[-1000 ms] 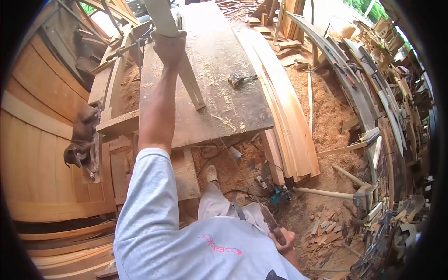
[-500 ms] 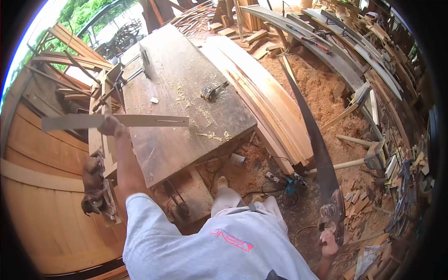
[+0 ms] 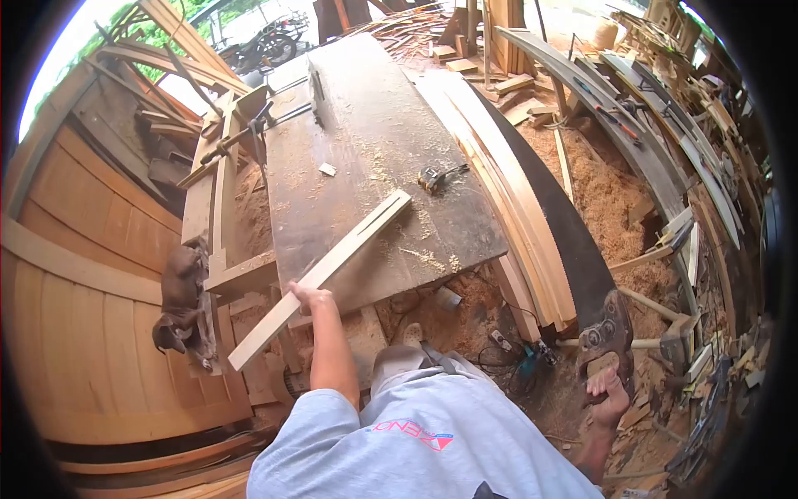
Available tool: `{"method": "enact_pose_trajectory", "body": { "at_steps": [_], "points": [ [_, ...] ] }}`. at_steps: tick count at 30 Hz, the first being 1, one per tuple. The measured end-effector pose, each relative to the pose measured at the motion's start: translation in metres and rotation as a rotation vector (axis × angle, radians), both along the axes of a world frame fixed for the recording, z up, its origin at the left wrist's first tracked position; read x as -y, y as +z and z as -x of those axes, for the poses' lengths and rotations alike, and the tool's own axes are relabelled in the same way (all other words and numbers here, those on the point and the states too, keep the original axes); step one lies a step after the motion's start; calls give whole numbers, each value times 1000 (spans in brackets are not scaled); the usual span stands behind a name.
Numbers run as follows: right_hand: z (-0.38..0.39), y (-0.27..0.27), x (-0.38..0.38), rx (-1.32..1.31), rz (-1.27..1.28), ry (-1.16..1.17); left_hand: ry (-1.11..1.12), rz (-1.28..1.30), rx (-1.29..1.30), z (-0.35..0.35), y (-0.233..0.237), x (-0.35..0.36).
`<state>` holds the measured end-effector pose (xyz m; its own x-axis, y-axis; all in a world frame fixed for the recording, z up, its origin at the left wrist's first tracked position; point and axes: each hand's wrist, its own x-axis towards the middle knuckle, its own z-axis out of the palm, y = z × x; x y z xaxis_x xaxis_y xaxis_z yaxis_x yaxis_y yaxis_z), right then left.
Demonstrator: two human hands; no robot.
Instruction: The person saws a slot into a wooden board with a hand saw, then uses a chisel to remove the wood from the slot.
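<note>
My left hand [image 3: 311, 298] is wrapped round a pale wooden strip [image 3: 349, 243] with a narrow slot near its far end. The strip slants over the near left edge of the worktable [image 3: 349, 108], its near end sticking out past it. On my right side a handsaw [image 3: 573, 245] points up and away, its long dark blade overlapping the stacked boards in this view. My right hand [image 3: 609, 397] is closed on the saw's wooden handle. A tape measure [image 3: 434, 179] and a small wood offcut [image 3: 327, 169] lie on the sawdust-strewn tabletop.
Long pale boards [image 3: 478, 183] are stacked along the table's right side. A dog [image 3: 183, 295] lies at the left near wooden panels [image 3: 91, 333]. A teal power tool [image 3: 527, 363] with cables sits on the floor. Sawdust [image 3: 590, 191] and scrap wood cover the ground at right.
The strip has swung from level to a diagonal, its slotted end now farther up the table. My left hand has come nearer to me. The saw has shifted and tilted leftward at its tip.
</note>
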<state>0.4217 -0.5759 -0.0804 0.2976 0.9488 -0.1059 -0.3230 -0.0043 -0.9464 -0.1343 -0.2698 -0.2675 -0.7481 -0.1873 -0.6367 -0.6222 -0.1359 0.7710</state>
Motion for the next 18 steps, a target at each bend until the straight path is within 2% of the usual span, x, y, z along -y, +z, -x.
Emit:
{"method": "enact_pose_trajectory", "body": {
  "at_steps": [2, 4, 6, 7, 8, 9, 10, 11, 12, 14, 15, 16, 17, 18],
  "points": [
    [22, 10, -10, 8, 22, -70, -170, -307, 218, -15, -18, 33],
    [19, -9, -5, -35, -16, -56, -388, -348, 419, -35, -39, 67],
    [15, -19, -1, -116, 4, -5, -371, -314, 489, -73, -31, 74],
    [27, -9, -5, -77, 45, -115, -397, -344, 529, -85, -36, 74],
    [24, -12, -4, -73, 44, -119, -424, -375, 570, -95, -40, 74],
    [19, -17, -1, 31, 32, -67, -594, -388, 633, -103, -43, 74],
    [18, -16, -1, 136, 21, -16, -597, -391, 641, -114, -25, 70],
    [18, -15, 0, 144, 20, -23, -968, -392, 561, -123, -5, 64],
    [21, -8, 0, 145, 35, -57, -1338, -385, 462, -132, 22, 55],
    [26, -2, 5, 152, 53, -99, -1689, -65, -598, -142, 69, 22],
    [27, -1, 8, 143, 46, -139, -1644, 260, -1168, -141, 65, 4],
    [29, 0, 9, 132, 37, -178, -1480, 603, -1724, -135, 53, -15],
    [35, 6, 8, 136, 32, -180, -1477, 595, -1724, -125, 31, -33],
    [43, 17, 7, 188, 22, -204, -1583, 656, -1555, -115, 8, -53]
  ]
}}
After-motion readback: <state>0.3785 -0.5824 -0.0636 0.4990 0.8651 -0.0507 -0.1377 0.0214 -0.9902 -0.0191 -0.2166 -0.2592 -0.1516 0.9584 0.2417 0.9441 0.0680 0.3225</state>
